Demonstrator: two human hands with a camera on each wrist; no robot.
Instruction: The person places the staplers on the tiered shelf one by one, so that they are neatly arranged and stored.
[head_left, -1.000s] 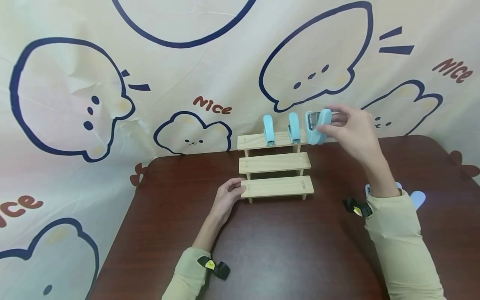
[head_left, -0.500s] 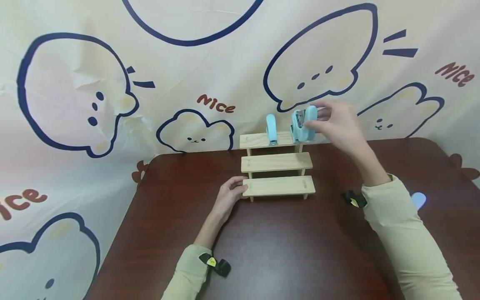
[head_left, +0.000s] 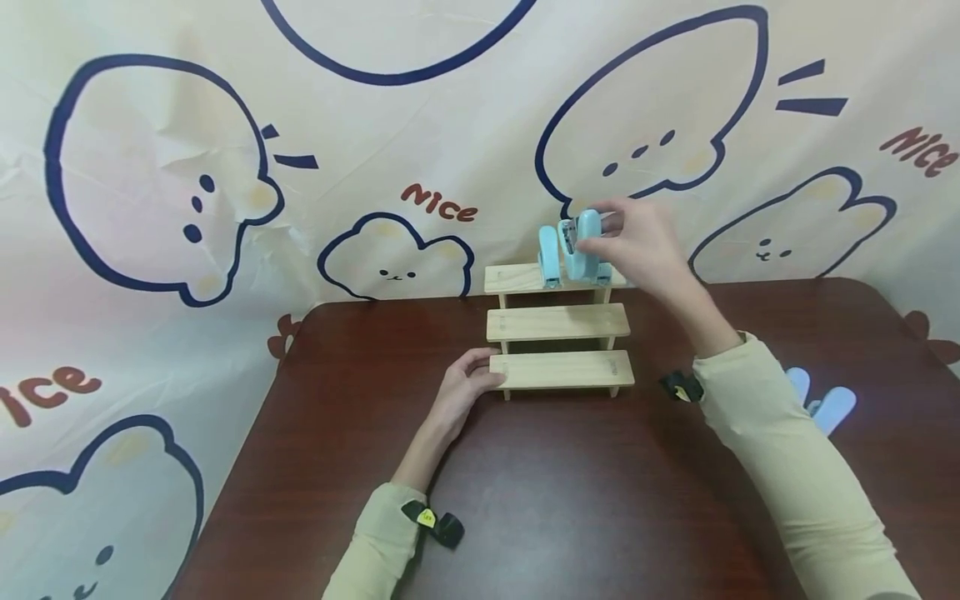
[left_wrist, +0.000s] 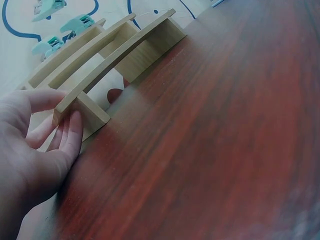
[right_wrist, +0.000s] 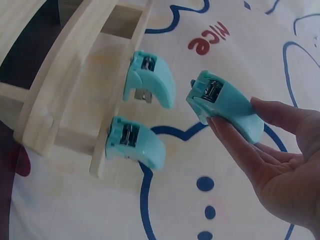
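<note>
A turquoise stapler [right_wrist: 227,107] is pinched between the thumb and fingers of my right hand [head_left: 641,246], in the air over the top step of a three-tier wooden rack [head_left: 562,369]. Two like staplers stand on that top step: one stapler [head_left: 549,257] to the left of the held one, and a second stapler [head_left: 603,273] mostly hidden behind it. Both show plainly in the right wrist view, apart from the held stapler. My left hand [head_left: 459,392] grips the left end of the rack's lowest board; the left wrist view shows thumb and fingers around its corner.
Light blue staplers [head_left: 832,408] lie on the dark red-brown table [head_left: 585,492] at the right, partly behind my right sleeve. A cloth with cartoon drawings [head_left: 480,133] hangs behind the rack. The middle and lowest steps carry no staplers.
My right hand has carried the stapler leftward along the top step, past the front of the right-hand standing stapler, toward the left one. The left hand keeps its grip on the rack.
</note>
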